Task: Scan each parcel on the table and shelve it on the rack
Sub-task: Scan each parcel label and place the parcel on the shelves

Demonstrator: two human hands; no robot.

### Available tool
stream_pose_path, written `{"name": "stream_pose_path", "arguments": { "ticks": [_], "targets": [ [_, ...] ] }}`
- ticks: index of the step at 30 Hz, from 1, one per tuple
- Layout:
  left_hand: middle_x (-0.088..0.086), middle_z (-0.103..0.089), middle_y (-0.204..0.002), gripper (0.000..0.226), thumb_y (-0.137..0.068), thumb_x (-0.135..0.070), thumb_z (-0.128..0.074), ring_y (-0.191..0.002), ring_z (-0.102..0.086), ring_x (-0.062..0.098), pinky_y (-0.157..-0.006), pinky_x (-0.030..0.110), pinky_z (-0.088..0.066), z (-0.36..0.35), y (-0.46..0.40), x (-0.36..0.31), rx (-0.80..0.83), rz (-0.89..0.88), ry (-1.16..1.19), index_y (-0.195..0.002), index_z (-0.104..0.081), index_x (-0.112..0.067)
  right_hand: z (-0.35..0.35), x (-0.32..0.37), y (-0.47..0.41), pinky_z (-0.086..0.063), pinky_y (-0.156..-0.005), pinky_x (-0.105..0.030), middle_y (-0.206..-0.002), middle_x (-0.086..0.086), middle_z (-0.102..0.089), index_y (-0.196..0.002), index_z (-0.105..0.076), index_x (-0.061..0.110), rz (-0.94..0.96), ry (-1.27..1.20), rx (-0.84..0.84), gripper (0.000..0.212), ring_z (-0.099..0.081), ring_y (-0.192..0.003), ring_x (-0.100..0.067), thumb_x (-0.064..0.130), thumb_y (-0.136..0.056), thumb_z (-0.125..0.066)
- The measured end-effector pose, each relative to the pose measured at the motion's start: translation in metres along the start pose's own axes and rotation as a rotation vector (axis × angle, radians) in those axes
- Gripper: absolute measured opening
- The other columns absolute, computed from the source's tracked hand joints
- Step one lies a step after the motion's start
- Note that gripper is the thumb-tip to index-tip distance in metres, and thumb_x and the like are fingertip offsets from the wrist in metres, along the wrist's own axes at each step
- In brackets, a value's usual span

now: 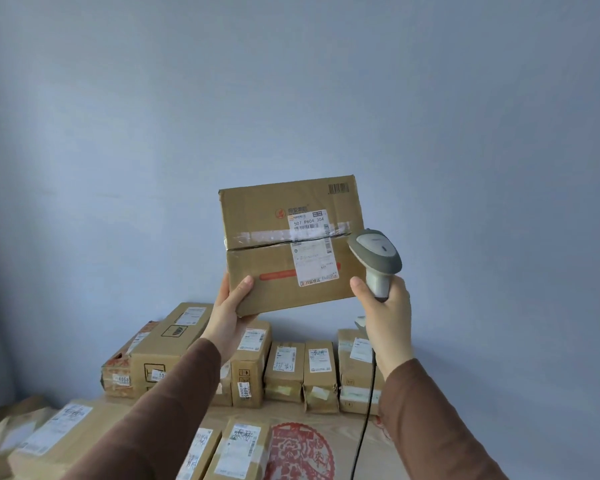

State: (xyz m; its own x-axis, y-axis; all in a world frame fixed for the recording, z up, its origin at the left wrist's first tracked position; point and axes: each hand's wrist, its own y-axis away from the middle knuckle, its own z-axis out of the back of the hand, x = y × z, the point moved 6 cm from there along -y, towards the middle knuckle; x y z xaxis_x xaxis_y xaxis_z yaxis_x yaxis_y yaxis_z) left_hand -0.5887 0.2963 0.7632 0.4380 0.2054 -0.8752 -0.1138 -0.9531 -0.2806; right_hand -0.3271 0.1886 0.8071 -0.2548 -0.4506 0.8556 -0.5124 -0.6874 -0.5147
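Hands grip parcel (291, 244) and scanner (378, 261) above box-crowded table (388, 445), blue wall (291, 81) behind.

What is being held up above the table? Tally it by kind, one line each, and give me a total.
Cardboard parcel: 1, held by the left hand
Barcode scanner: 1, gripped by the right hand
Total: 2
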Motion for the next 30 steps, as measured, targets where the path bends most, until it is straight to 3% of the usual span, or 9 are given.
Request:
{"name": "stream_pose_path", "arguments": {
  "ticks": [2,5,10,15,20,30],
  "targets": [
    [-0.002,-0.069,-0.135,0.054,-0.099,-0.03,-0.064,-0.113,-0.068,0.011,-0.088,0.03,-0.057,-0.002,-0.003,-0.006,0.0,-0.022,-0.018,-0.151,-0.048,-0.035,-0.008,0.012,0.004,-0.06,-0.073,-0.045,-0.078,0.014,-0.064,-0.104,-0.064,0.025,0.031,-0.005,0.069,0.019,-0.061,-0.07,-0.014,0.038,-0.094,-0.073],
    [-0.001,-0.066,-0.138,0.059,-0.099,-0.029,-0.064,-0.114,-0.067,0.013,-0.086,0.03,-0.057,-0.004,-0.008,-0.008,0.001,-0.038,-0.037,-0.154,-0.043,-0.038,-0.018,0.03,0.01,-0.06,-0.067,-0.04,-0.076,0.01,-0.067,-0.116,-0.063,0.028,0.106,0.091,0.118,0.026,-0.063,-0.058,-0.009,0.044,-0.096,-0.069],
    [-0.001,-0.064,-0.14,0.069,-0.093,-0.037,-0.071,-0.118,-0.067,0.017,-0.091,0.035,-0.057,-0.006,-0.013,-0.006,0.024,-0.053,-0.071,-0.155,-0.04,-0.042,-0.031,0.034,0.013,-0.061,-0.072,-0.049,-0.081,0.01,-0.068,-0.108,-0.057,0.042,0.129,0.182,0.144,0.037,-0.068,-0.073,-0.021,0.07,-0.083,-0.059],
    [-0.002,-0.065,-0.14,0.073,-0.091,-0.039,-0.073,-0.117,-0.068,0.016,-0.091,0.035,-0.058,-0.007,-0.019,-0.002,0.012,-0.052,-0.08,-0.155,-0.039,-0.044,-0.035,0.031,0.014,-0.062,-0.073,-0.051,-0.086,0.005,-0.068,-0.101,-0.052,0.045,0.136,0.194,0.153,0.022,-0.069,-0.079,-0.023,0.058,-0.091,-0.067],
    [-0.002,-0.064,-0.142,0.082,-0.083,-0.044,-0.075,-0.117,-0.069,0.016,-0.089,0.033,-0.058,-0.005,-0.022,0.001,0.01,-0.042,-0.094,-0.156,-0.038,-0.045,-0.034,0.027,0.01,-0.062,-0.072,-0.053,-0.086,0.006,-0.069,-0.1,-0.052,0.045,0.104,0.207,0.142,0.039,-0.069,-0.077,-0.025,0.075,-0.078,-0.059],
    [0.0,-0.062,-0.144,0.084,-0.082,-0.047,-0.076,-0.12,-0.067,0.02,-0.094,0.038,-0.058,-0.003,-0.024,0.007,0.019,-0.04,-0.106,-0.156,-0.036,-0.046,-0.033,0.017,0.006,-0.062,-0.072,-0.054,-0.081,0.004,-0.065,-0.102,-0.054,0.035,0.077,0.212,0.157,0.029,-0.064,-0.072,-0.023,0.055,-0.09,-0.071]
  ]
}}
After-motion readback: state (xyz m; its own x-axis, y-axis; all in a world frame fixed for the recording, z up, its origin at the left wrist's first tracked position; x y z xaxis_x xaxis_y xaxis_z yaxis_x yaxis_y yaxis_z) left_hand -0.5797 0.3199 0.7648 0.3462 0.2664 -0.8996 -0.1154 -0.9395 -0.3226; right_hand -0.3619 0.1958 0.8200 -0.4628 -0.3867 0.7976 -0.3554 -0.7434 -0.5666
